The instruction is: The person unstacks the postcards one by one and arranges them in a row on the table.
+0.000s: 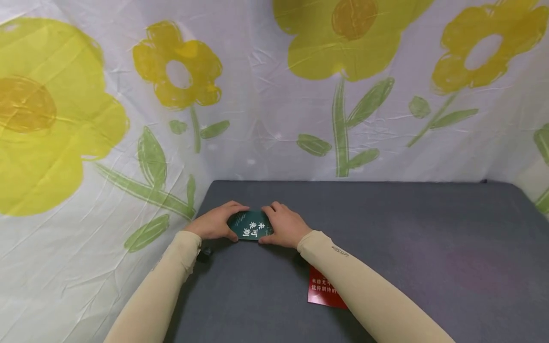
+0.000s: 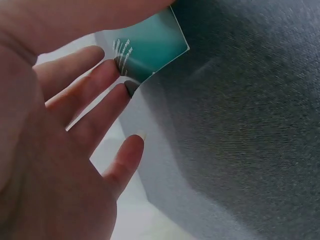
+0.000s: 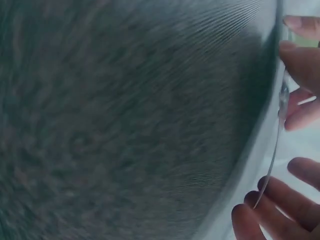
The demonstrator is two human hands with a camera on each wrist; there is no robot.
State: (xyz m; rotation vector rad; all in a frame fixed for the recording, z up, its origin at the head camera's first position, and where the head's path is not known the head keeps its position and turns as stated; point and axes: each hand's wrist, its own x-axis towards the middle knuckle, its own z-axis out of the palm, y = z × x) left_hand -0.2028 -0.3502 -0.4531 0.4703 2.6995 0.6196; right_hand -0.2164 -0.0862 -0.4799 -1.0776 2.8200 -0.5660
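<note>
Left grip and right grip hold green card near table's left edge.

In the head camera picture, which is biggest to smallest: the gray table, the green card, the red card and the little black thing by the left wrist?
1. Gray table
2. Green card and red card: can't rank these, since both are partly covered
3. Black thing

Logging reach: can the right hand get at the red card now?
Probably not directly: the right hand holds the green card, and its sleeve hides part of the red card.
</note>
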